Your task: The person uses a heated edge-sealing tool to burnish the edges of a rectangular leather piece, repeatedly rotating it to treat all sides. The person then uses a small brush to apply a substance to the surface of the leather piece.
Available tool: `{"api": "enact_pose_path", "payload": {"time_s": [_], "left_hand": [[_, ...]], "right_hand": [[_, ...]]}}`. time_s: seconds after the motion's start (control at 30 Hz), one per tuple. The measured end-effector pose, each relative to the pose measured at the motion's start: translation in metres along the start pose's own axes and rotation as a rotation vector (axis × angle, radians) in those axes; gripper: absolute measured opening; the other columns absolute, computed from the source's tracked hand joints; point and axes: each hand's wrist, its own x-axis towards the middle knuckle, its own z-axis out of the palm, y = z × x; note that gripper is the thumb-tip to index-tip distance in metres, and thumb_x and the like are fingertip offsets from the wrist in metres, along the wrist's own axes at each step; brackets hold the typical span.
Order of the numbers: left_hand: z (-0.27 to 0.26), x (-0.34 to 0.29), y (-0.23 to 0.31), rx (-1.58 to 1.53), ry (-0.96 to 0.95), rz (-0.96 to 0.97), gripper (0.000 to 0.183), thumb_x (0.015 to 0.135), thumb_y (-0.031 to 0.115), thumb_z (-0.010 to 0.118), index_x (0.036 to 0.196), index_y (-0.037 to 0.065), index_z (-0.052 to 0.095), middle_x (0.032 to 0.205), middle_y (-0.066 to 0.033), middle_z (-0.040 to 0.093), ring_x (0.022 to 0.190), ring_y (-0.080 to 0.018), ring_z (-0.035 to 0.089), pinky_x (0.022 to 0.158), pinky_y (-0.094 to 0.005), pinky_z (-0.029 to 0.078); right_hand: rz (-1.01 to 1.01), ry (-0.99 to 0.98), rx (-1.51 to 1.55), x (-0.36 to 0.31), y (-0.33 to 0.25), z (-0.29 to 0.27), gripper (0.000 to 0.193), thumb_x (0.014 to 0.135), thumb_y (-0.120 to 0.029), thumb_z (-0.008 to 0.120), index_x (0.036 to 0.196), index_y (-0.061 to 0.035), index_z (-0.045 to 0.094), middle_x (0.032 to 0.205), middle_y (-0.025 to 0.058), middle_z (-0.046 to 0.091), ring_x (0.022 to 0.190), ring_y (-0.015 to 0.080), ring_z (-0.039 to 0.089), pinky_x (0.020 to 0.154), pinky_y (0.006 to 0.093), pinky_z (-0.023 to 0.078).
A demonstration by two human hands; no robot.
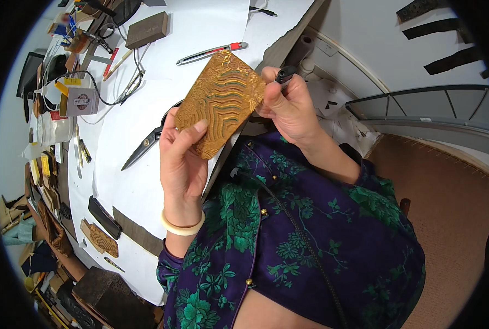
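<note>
My left hand (pixel 185 151) grips a flat, golden-brown rectangular piece (pixel 222 101) by its lower left edge, thumb on its face. Its corners are rounded, and raised wavy lines run across it. At the piece's right edge, my right hand (pixel 291 104) is closed on a small black object (pixel 286 74), whose kind I cannot make out. Beneath the left side of the piece lie black-handled scissors (pixel 143 149), their handles partly hidden. Just beyond its top edge rests a grey and red utility knife (pixel 211 53).
White paper (pixel 129 192) covers the table. A dark brown block (pixel 147 30) lies at the far side. Cables, small boxes and tools crowd the left. A similar patterned piece (pixel 103 240) lies lower left, beside a black strip (pixel 105 217). A metal-framed rack (pixel 420 112) stands at right.
</note>
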Motion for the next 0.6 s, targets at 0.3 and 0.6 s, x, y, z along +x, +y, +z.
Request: {"api": "enact_pose_path", "payload": {"time_s": [0.3,0.6], "left_hand": [[0.014,-0.006,-0.003,-0.204,-0.057,-0.127,0.031,0.1,0.004,0.062,0.13,0.003,0.053,0.125,-0.0125,0.07,0.115,-0.0233,0.07,0.103,-0.0415,0.057],[0.01,-0.003,-0.003,-0.093,0.051,0.015,0.037,0.098,0.0,0.064,0.133,0.002,0.054,0.126,-0.0119,0.07,0.113,-0.0227,0.072,0.102,-0.0405,0.058]], "right_hand": [[0.467,-0.114,0.35,0.004,0.011,-0.008,0.052,0.101,-0.064,0.058,0.093,-0.012,0.061,0.071,-0.0066,0.046,0.06,0.0052,0.035,0.053,0.0231,0.028],[0.459,0.077,-0.019,-0.017,0.009,-0.007,0.063,0.113,-0.06,0.034,0.087,-0.0073,0.057,0.065,-0.0014,0.047,0.055,0.0074,0.036,0.05,0.0235,0.027]]}}
